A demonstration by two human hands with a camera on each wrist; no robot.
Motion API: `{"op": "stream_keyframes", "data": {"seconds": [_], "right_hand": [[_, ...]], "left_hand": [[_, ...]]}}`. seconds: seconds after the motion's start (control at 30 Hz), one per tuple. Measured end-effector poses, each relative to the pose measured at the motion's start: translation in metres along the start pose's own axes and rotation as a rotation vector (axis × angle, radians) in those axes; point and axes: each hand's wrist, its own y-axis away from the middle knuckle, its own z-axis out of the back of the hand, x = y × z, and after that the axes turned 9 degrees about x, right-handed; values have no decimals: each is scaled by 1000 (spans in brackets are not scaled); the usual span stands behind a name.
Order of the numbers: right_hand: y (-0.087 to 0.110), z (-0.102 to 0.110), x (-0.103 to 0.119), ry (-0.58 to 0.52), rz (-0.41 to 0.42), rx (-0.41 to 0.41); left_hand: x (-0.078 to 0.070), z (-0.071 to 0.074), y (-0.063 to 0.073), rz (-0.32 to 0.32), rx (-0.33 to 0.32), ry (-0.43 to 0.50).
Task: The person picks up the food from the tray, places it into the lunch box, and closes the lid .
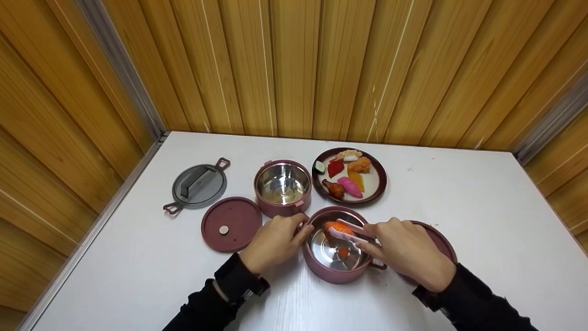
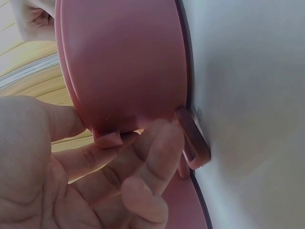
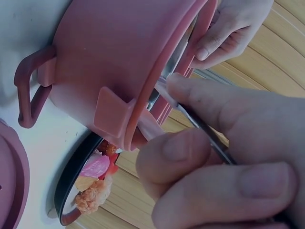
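Note:
A pink pot (image 1: pixel 337 276) with a shiny steel inside stands at the front middle of the table. My left hand (image 1: pixel 275 241) grips its left side, thumb at the rim; in the left wrist view the index finger lies under a small side tab (image 2: pixel 108 140). My right hand (image 1: pixel 409 248) holds pink tongs (image 1: pixel 345 237) over the pot's right rim. Between the tong tips, inside the pot, is an orange piece of toy food (image 1: pixel 334 226) with pale stripes. In the right wrist view the pot wall hides the tong tips.
A second pink pot (image 1: pixel 262 202) stands just behind. Beside it, a dark-rimmed plate (image 1: pixel 382 181) bears several toy foods. To the left lie a grey lid (image 1: pixel 213 188) with loop handles and a round maroon lid (image 1: pixel 243 216). Another maroon disc (image 1: pixel 443 241) is partly under my right hand.

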Motion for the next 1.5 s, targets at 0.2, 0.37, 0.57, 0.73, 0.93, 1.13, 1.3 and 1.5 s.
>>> {"op": "stream_keyframes", "data": {"seconds": [0.2,0.37,0.57,0.73,0.93,1.13,1.3,1.5], "right_hand": [[-3,-3,3,19,-18,22],[-3,-4,4,36,-24,17],[-3,-5,4,61,-26,-16],[-2,-7,5,81,-25,-35],[0,-7,5,105,-22,-52],[1,-5,5,105,-30,-39],[1,-4,5,91,-41,-15],[4,-3,5,92,-36,-41]], "left_hand": [[0,0,0,1,0,1],[0,0,0,4,0,-1],[-1,0,1,-8,-10,-14],[-1,0,1,-21,-19,-19],[-1,0,1,-18,-12,-18],[0,1,0,-6,1,-12],[0,0,0,-16,3,-18],[0,0,0,-11,1,-20]]}}
